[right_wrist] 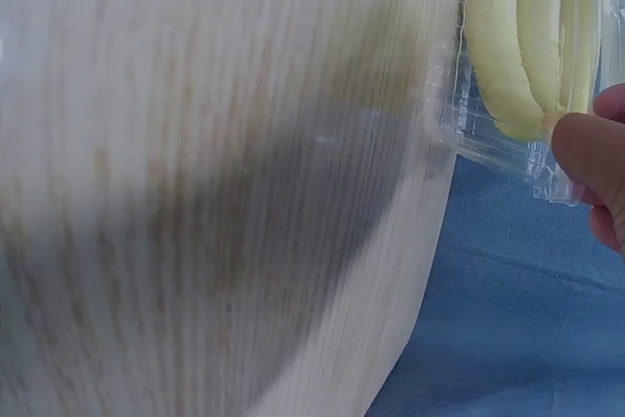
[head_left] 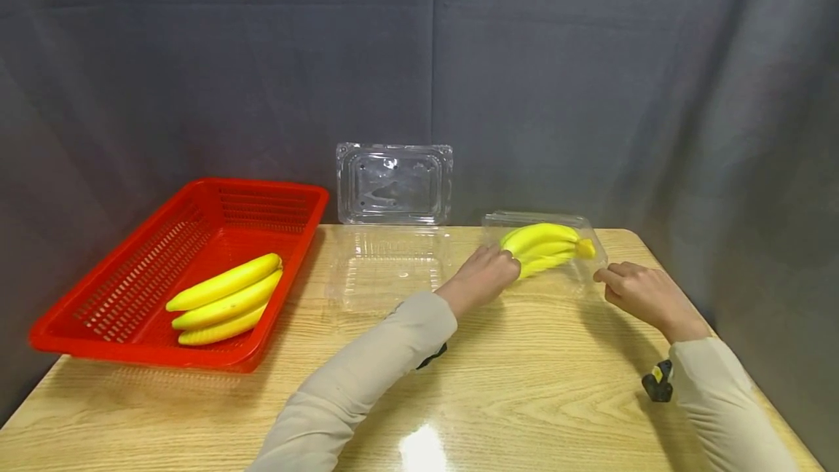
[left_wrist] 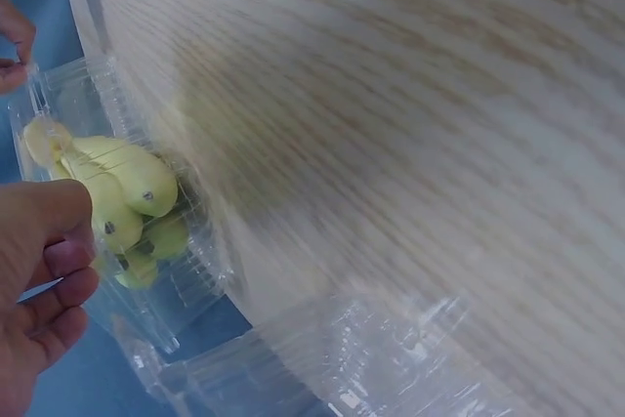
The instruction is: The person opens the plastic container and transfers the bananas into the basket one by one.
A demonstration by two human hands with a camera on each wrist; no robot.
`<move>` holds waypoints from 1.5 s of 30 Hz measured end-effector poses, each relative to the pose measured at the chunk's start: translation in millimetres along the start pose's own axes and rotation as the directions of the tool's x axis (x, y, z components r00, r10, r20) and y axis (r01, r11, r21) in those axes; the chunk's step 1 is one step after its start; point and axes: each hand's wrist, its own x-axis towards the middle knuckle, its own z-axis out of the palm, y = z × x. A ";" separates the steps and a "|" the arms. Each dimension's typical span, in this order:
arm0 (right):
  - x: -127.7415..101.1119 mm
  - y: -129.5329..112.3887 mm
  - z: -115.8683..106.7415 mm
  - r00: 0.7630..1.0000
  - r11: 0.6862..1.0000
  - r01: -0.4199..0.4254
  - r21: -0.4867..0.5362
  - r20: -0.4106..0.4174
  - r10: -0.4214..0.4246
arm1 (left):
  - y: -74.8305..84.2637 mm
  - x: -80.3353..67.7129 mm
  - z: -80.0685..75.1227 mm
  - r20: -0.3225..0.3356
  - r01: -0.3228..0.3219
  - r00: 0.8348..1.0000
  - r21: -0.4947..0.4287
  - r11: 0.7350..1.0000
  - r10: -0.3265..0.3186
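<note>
At the far right of the glossy wood-grain tabletop (head_left: 524, 384), a smooth yellow banana bunch (head_left: 544, 245) lies in a ribbed clear plastic clamshell (head_left: 583, 275), the left hand (head_left: 483, 277) curled on its 9 o'clock end, the right hand (head_left: 639, 288) pinching the rim at 3 o'clock (grey curtain behind).

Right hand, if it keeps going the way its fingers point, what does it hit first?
Probably the near corner of the closed clear container. The right hand points left toward it, fingertips at or almost on its edge; the banana bunch lies inside.
</note>
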 end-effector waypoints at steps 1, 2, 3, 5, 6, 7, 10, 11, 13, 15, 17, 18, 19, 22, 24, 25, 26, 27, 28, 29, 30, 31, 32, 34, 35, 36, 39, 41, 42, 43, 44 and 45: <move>-0.2 0.2 0.1 1.000 1.000 0.009 -0.002 -0.002 -0.009 | 0.5 0.2 -0.3 0.001 -0.008 1.000 0.015 1.000 0.008; -0.5 0.4 0.3 1.000 1.000 0.016 -0.005 -0.002 -0.016 | 1.0 0.4 -0.4 0.002 -0.013 1.000 0.029 1.000 0.013; -0.9 0.6 0.5 1.000 1.000 0.023 -0.007 -0.002 -0.023 | 1.6 0.6 -0.4 0.001 -0.017 1.000 0.045 0.999 0.017; -1.7 1.0 1.1 0.999 0.999 0.033 -0.006 0.001 -0.033 | 2.6 1.0 0.0 0.001 -0.018 1.000 0.066 0.998 0.018; -2.2 1.0 1.5 0.999 0.999 0.037 -0.004 0.003 -0.037 | 3.0 1.2 0.2 0.001 -0.017 1.000 0.070 0.997 0.017; -2.6 1.1 1.7 0.999 0.999 0.040 0.001 0.005 -0.040 | 3.3 1.6 0.3 0.001 -0.016 1.000 0.076 0.997 0.016; -2.8 0.7 2.5 0.999 0.998 0.052 0.018 0.006 -0.052 | 3.2 2.3 0.5 0.000 -0.015 1.000 0.090 0.996 0.015; -2.5 0.6 3.1 0.998 0.998 0.057 0.022 0.001 -0.057 | 2.9 2.3 0.4 0.003 -0.014 1.000 0.090 0.996 0.014; -1.4 0.4 4.0 0.998 0.997 0.069 0.028 -0.011 -0.069 | 2.1 2.3 0.9 0.006 -0.012 1.000 0.091 0.996 0.012; 0.3 0.0 4.3 0.997 0.996 0.080 0.026 -0.021 -0.079 | 1.1 2.1 1.3 0.010 -0.010 1.000 0.085 0.996 0.009; 2.7 -0.9 4.1 0.996 0.996 0.084 0.024 -0.025 -0.083 | 0.3 1.5 1.7 0.015 -0.011 1.000 0.079 0.997 0.010; 3.7 -1.4 3.6 0.996 0.996 0.082 0.021 -0.020 -0.082 | 0.0 1.2 1.7 0.013 -0.013 1.000 0.078 0.997 0.012; 4.7 -1.9 3.0 0.997 0.997 0.079 0.014 -0.013 -0.078 | 0.0 1.1 1.8 0.011 -0.017 1.000 0.080 0.997 0.016; 7.8 -4.1 0.5 0.998 0.998 0.057 -0.003 0.030 -0.057 | 0.4 0.7 1.9 0.004 -0.024 1.000 0.090 0.996 0.024; 10.3 -5.8 -1.1 0.997 0.999 0.041 -0.013 0.068 -0.040 | 1.0 0.8 1.9 0.003 -0.025 1.000 0.102 0.994 0.025; 11.8 -6.6 -1.8 0.996 0.999 0.033 -0.019 0.087 -0.032 | 1.4 0.8 2.2 0.006 -0.025 1.000 0.109 0.994 0.024; 13.2 -7.4 -2.4 0.994 0.999 0.027 -0.021 0.105 -0.024 | 1.7 0.9 2.2 0.009 -0.023 1.000 0.111 0.994 0.022; 14.7 -8.1 -2.9 0.993 1.000 0.020 -0.024 0.120 -0.016 | 2.1 1.1 2.2 0.013 -0.021 1.000 0.114 0.993 0.019; 16.1 -8.6 -3.3 0.991 1.000 0.015 -0.028 0.133 -0.011 | 2.5 1.4 2.1 0.017 -0.019 1.000 0.114 0.993 0.017; 17.2 -9.0 -3.6 0.990 0.999 0.009 -0.030 0.142 -0.004 | 2.9 1.7 2.0 0.021 -0.018 1.000 0.114 0.993 0.016; 18.0 -9.2 -3.7 0.989 0.999 0.004 -0.033 0.151 0.001 | 3.2 2.0 1.9 0.026 -0.018 1.000 0.113 0.993 0.015; 18.8 -9.7 -4.3 0.988 0.999 -0.001 -0.033 0.156 0.006 | 3.6 2.3 1.6 0.031 -0.018 0.999 0.112 0.994 0.015; 19.2 -10.1 -4.6 0.987 0.999 -0.004 -0.032 0.160 0.009 | 4.1 2.6 1.3 0.034 -0.019 0.999 0.113 0.993 0.015; 19.7 -10.5 -5.0 0.987 0.999 -0.009 -0.033 0.162 0.014 | 4.9 2.6 0.9 0.036 -0.020 0.999 0.121 0.992 0.016; 19.9 -10.7 -5.0 0.987 0.999 -0.010 -0.033 0.163 0.015 | 5.3 2.8 1.1 0.032 -0.020 0.999 0.129 0.991 0.016; 20.0 -10.9 -4.9 0.987 0.999 -0.011 -0.033 0.163 0.016 | 5.7 2.7 1.3 0.025 -0.019 1.000 0.141 0.990 0.016; 20.4 -11.4 -4.4 0.987 0.999 -0.012 -0.036 0.160 0.018 | 6.3 2.8 2.1 -0.022 -0.015 1.000 0.177 0.984 0.019; 20.5 -11.6 -3.6 0.988 0.999 -0.014 -0.038 0.154 0.019 | 6.1 2.9 2.4 -0.050 -0.012 0.999 0.196 0.981 0.022; 20.6 -11.8 -3.2 0.989 0.999 -0.013 -0.038 0.149 0.019 | 5.9 2.9 2.5 -0.059 -0.013 0.998 0.200 0.980 0.025; 20.7 -12.0 -2.8 0.990 0.999 -0.012 -0.038 0.142 0.017 | 5.7 3.0 2.5 -0.065 -0.013 0.998 0.199 0.980 0.026; 20.6 -11.9 -2.2 0.991 0.999 -0.009 -0.038 0.132 0.013 | 5.4 2.9 2.1 -0.065 -0.014 0.998 0.195 0.981 0.027; 20.4 -11.9 -1.6 0.993 0.999 -0.003 -0.039 0.120 0.007 | 5.1 2.8 1.9 -0.061 -0.015 0.998 0.189 0.982 0.027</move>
